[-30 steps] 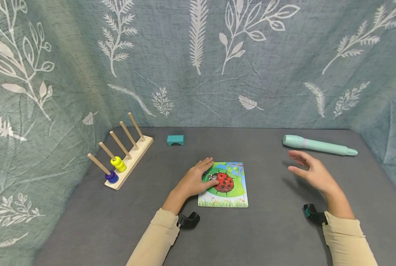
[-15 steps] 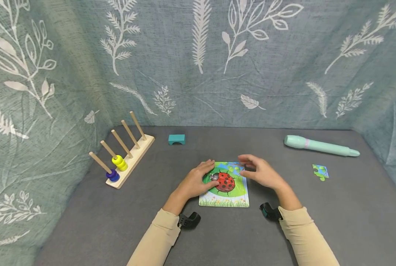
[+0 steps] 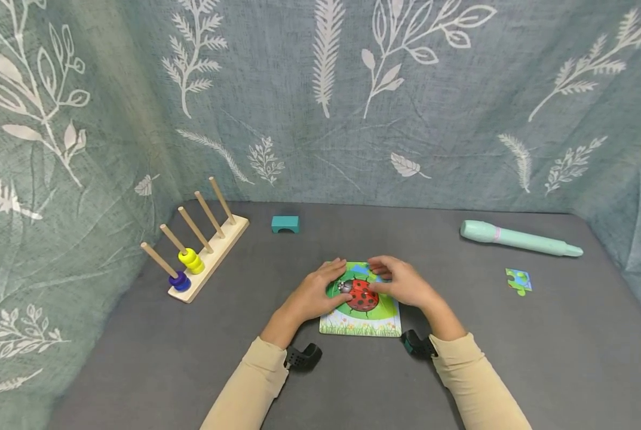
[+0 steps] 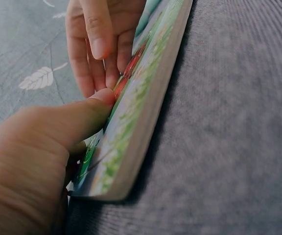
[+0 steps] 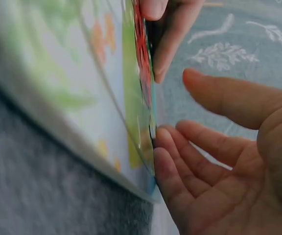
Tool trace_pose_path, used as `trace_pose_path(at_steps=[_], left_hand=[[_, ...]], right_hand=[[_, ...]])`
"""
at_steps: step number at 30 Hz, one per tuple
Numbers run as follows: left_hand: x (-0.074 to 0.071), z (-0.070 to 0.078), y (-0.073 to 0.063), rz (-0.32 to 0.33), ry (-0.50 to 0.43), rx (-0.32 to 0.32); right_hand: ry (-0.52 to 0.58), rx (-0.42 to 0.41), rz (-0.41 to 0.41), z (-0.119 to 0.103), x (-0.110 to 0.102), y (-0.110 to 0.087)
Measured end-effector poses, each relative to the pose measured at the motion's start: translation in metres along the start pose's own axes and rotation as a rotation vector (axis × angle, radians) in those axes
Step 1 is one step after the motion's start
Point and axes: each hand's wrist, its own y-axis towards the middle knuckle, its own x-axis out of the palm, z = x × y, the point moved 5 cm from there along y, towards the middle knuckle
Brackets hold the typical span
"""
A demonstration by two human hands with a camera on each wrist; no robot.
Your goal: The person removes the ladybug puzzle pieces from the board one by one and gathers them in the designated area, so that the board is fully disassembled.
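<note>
A ladybug jigsaw puzzle (image 3: pixel 362 325) lies flat in its board on the table, in the middle of the head view. My left hand (image 3: pixel 309 292) rests over its left side, thumb on the ladybug picture and fingers near the top left corner. In the left wrist view the thumb of the left hand (image 4: pixel 38 142) presses the puzzle's face. My right hand (image 3: pixel 403 283) is over the upper right of the puzzle. In the right wrist view, the thumb of the right hand (image 5: pixel 239 161) stands apart from its fingers, whose tips meet the puzzle's surface.
A loose puzzle piece (image 3: pixel 519 282) lies to the right, below a mint-green microphone-shaped tube (image 3: pixel 521 239). On the left stands a wooden peg rack (image 3: pixel 220 251) with yellow rings (image 3: pixel 191 261) and blue rings (image 3: pixel 180 280). A teal arch block (image 3: pixel 285 224) sits toward the back.
My right hand has moved left from the table's right side to above the puzzle. The loose piece, out of sight one second ago, shows at the right. My left hand stays in place.
</note>
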Motion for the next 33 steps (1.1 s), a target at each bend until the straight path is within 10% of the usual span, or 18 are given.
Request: trace_pose_path(at_steps=[18, 33], left_hand=[[-0.001, 0.000, -0.001, -0.019, 0.030, -0.009], [-0.001, -0.001, 0.000, -0.016, 0.028, 0.011]], right_hand=[[-0.159, 0.090, 0.080, -0.003, 0.015, 0.005], [-0.176, -0.036, 0.164, -0.008, 0.012, 0.003]])
